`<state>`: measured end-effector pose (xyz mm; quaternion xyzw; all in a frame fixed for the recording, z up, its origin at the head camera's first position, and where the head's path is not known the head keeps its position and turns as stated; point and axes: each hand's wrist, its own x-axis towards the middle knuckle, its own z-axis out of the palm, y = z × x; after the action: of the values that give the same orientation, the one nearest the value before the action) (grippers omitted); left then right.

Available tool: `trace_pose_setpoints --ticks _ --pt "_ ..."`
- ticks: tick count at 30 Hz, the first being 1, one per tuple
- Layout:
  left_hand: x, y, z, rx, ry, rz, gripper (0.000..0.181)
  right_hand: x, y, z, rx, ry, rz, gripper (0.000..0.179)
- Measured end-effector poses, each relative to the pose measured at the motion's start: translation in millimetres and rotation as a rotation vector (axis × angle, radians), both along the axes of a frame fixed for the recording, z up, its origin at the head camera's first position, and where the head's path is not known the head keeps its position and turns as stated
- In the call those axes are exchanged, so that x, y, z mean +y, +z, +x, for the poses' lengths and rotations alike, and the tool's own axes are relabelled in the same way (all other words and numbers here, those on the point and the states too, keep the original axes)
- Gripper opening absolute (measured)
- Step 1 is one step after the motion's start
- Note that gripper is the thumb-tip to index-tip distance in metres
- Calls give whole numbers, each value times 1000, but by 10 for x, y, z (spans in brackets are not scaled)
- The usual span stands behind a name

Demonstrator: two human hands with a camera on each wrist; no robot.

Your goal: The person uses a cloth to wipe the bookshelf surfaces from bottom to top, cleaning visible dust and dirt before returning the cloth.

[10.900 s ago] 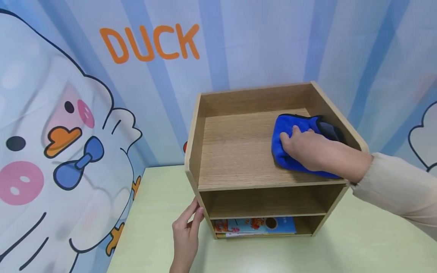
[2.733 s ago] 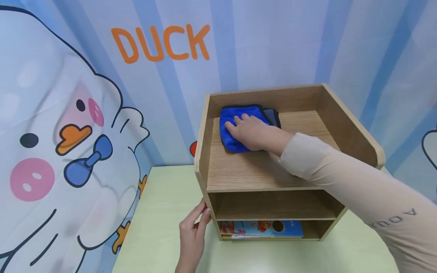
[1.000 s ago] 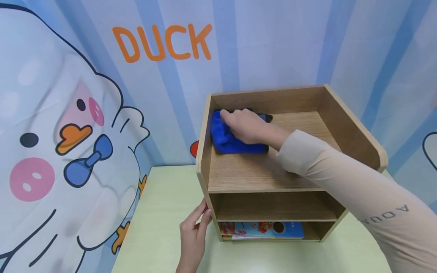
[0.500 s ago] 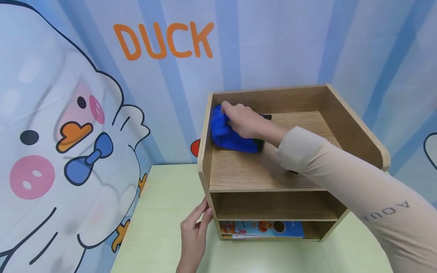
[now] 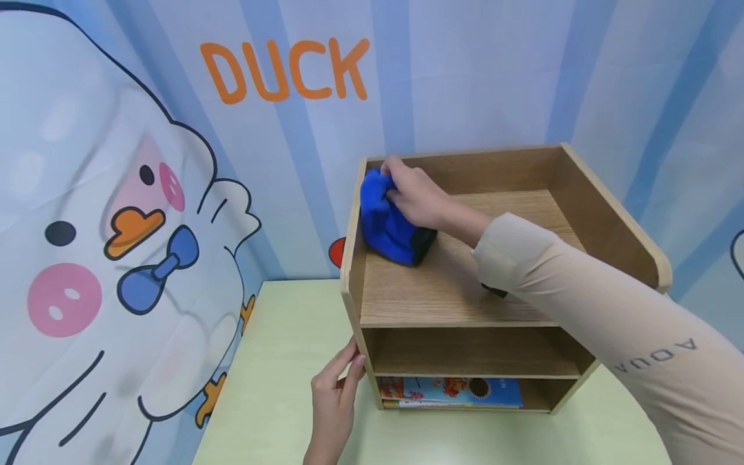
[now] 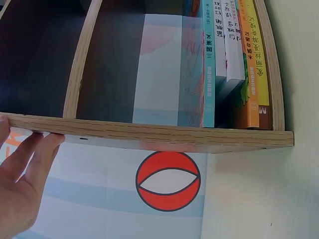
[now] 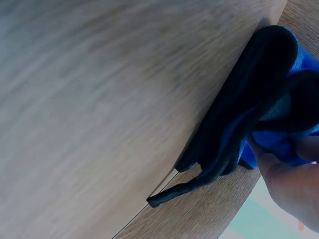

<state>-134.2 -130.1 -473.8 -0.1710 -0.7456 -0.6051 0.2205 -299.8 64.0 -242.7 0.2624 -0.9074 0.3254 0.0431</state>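
My right hand (image 5: 415, 194) grips a blue cloth (image 5: 386, 223) with black edging in the back left corner of the wooden shelf unit's top tray (image 5: 418, 303). The cloth is bunched up along the tray's left wall. In the right wrist view, folds of the cloth (image 7: 249, 107) lie against the wood, and part of my right hand (image 7: 294, 184) shows behind them. My left hand (image 5: 334, 400) touches the unit's left side panel near its front edge, fingers fairly straight. The left wrist view shows my left hand (image 6: 22, 189) with fingertips at that panel.
Below the tray is a middle compartment (image 5: 465, 352). Several books (image 6: 234, 59) lie in the bottom one. The unit stands on a pale green table (image 5: 279, 349), close to a curtain (image 5: 476, 77) with a duck print. My right sleeve (image 5: 593, 310) crosses over the tray.
My right hand has moved up into the back left corner, and the cloth is now bunched and lifted along the left wall. Earlier it lay flatter, farther right. The left hand stays at the panel.
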Motion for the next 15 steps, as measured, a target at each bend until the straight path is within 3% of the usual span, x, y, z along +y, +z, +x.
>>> trace_pose_setpoints --ticks 10,15 --pt "15 -10 8 -6 -9 5 37 27 -33 -50 -26 16 -59 17" --pt "4 -11 -11 5 5 -3 37 21 -32 -62 -155 47 -54 39"
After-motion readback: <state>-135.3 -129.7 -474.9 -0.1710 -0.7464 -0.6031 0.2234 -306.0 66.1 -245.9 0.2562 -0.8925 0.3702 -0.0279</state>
